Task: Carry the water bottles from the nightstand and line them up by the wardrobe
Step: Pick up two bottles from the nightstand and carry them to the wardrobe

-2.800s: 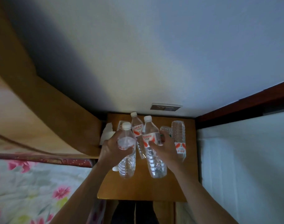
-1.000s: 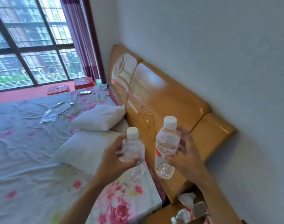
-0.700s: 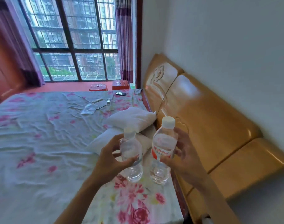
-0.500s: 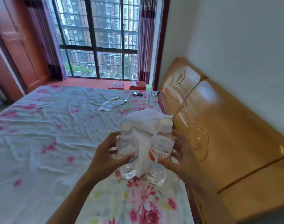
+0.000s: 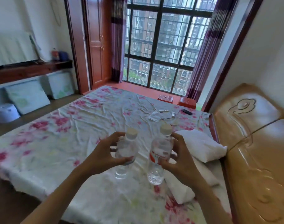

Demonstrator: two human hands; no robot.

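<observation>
Above the near edge of the bed [image 5: 70, 131], the person holds 2 water bottles upright, 1 in each hand, side by side and a little apart. The left hand [image 5: 104, 157] wraps the left bottle [image 5: 125, 151] at mid-body, thumb in front and fingers curled behind. The right hand [image 5: 178, 160] grips the right bottle [image 5: 159, 168] the same way from the other side, fingertips round its shoulder and its label [image 5: 159, 156]. Both long axes run near vertical, white caps up, bases hanging free over the flowered sheet and touching nothing.

What matters for the carry is where the tall reddish-brown doors [image 5: 96, 50] stand: far ahead and to the left, just beside the purple curtain [image 5: 116, 39] and the window [image 5: 162, 46]. I take these for the wardrobe. The whole bed lies between the bottles and those doors, so the route probably runs along the floor to the left of the bed. The left hand is on the nearer side and would likely set down first. The wooden headboard [image 5: 251, 143] and a white pillow [image 5: 201, 146] lie to the right, away from the goal.

The right bottle's label is a red band with white lettering, too blurred to read. The left bottle shows no legible label. The nightstand is out of view.
</observation>
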